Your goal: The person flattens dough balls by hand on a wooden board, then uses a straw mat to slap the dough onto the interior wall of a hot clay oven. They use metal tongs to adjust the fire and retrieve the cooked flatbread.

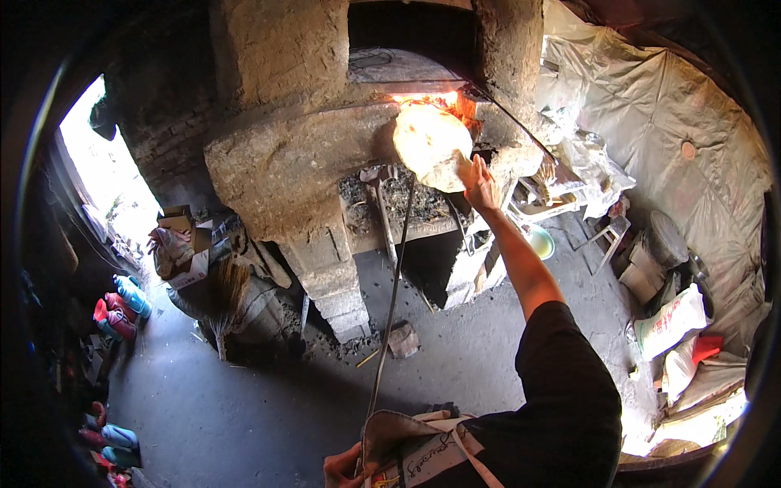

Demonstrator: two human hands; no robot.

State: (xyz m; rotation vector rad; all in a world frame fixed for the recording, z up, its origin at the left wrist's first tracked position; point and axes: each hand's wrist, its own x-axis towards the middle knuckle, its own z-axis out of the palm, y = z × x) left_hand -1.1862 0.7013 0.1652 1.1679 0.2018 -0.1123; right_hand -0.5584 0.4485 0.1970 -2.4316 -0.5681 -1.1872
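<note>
A pale round flatbread is upright or tilted before the glowing mouth of a clay oven. My right hand, its arm stretched out, is at the bread's lower right edge with fingers raised; whether it touches or grips the bread is unclear. Low in the view, my left hand is closed around a long thin metal rod, which runs up to the bread's lower edge. How the rod's far end meets the bread is hidden. An apron hangs at my front.
Under the oven mouth, a long-handled tool lies in an ash ledge. A straw broom and an open cardboard box stand left. A green basin, a stool and a white sack are right. A brick lies on the floor.
</note>
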